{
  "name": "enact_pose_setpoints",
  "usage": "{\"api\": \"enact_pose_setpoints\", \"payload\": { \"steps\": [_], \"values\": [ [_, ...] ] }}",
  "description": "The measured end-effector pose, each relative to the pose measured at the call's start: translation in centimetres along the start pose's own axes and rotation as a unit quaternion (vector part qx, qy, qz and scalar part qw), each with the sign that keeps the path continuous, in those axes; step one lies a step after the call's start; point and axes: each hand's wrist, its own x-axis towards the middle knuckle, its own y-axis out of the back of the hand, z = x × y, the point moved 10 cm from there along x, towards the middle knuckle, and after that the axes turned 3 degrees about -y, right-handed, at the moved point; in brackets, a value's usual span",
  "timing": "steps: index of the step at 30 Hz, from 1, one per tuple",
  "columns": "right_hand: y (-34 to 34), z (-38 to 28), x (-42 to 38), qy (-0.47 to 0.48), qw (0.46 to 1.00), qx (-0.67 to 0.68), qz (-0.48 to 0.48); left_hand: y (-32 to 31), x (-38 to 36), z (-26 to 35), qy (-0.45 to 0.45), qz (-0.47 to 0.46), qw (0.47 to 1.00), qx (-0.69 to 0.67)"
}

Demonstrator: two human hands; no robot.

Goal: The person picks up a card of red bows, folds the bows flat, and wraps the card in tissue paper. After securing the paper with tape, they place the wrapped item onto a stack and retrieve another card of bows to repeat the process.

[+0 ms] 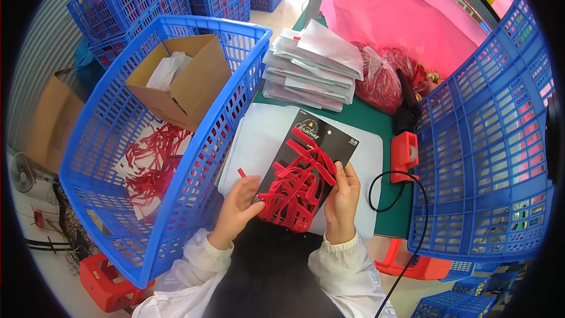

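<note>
A black card [346, 146] printed with "Christmas" is tilted in front of me over white sheets. Several red ribbon bows [291, 185] lie overlapped across its face. My right hand [343, 200] grips the card's right edge, thumb on the front near the ribbons. At the lower left edge is my left hand [238, 203], its fingers curled and slightly blurred. Its thumb reaches a ribbon loop, and a red ribbon tip [241, 172] pokes up above its fingers.
On the left, a blue basket [168, 20] holds a cardboard box [200, 82] and red ribbons [156, 165]. White packets [312, 65] are stacked behind the white sheets [368, 171], beside bagged red items [379, 82]. To the right stand a red tape dispenser [404, 152], a black cable [425, 218] and a blue crate [482, 194].
</note>
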Motion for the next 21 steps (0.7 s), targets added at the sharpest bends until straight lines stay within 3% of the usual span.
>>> {"api": "enact_pose_setpoints", "payload": {
  "steps": [3, 5, 6, 8, 9, 12, 20, 21],
  "values": [
    [-0.3, -0.6, 0.3, 0.001, 1.000, -0.006, -0.013, -1.8, -0.5, -1.0, 0.094, -0.117, 0.987, -0.062],
    [-0.3, -1.5, 0.5, 0.009, 1.000, -0.010, -0.013, -1.7, -0.1, -0.7, 0.062, -0.110, 0.991, -0.047],
    [0.1, -3.5, 0.1, 0.091, 0.992, -0.086, 0.030, -1.8, 0.1, -0.5, 0.046, -0.106, 0.993, -0.039],
    [0.0, -7.3, -1.6, 0.252, 0.932, -0.233, 0.114, -1.7, 0.5, -0.1, 0.030, -0.084, 0.995, -0.036],
    [-0.2, -8.3, -2.6, 0.307, 0.912, -0.243, 0.124, -1.5, 0.5, 0.0, 0.023, -0.072, 0.997, -0.034],
    [-7.0, -9.2, -5.4, 0.396, 0.769, -0.502, -0.006, -1.6, 0.7, -0.2, -0.017, -0.056, 0.998, -0.035],
    [-8.2, -7.2, -3.7, 0.353, 0.767, -0.536, 0.004, -2.5, 0.4, -0.3, -0.030, -0.059, 0.997, -0.044],
    [-7.8, -7.0, -3.3, 0.330, 0.796, -0.507, -0.002, -2.4, 0.5, -0.4, -0.025, -0.058, 0.997, -0.048]
  ]
}}
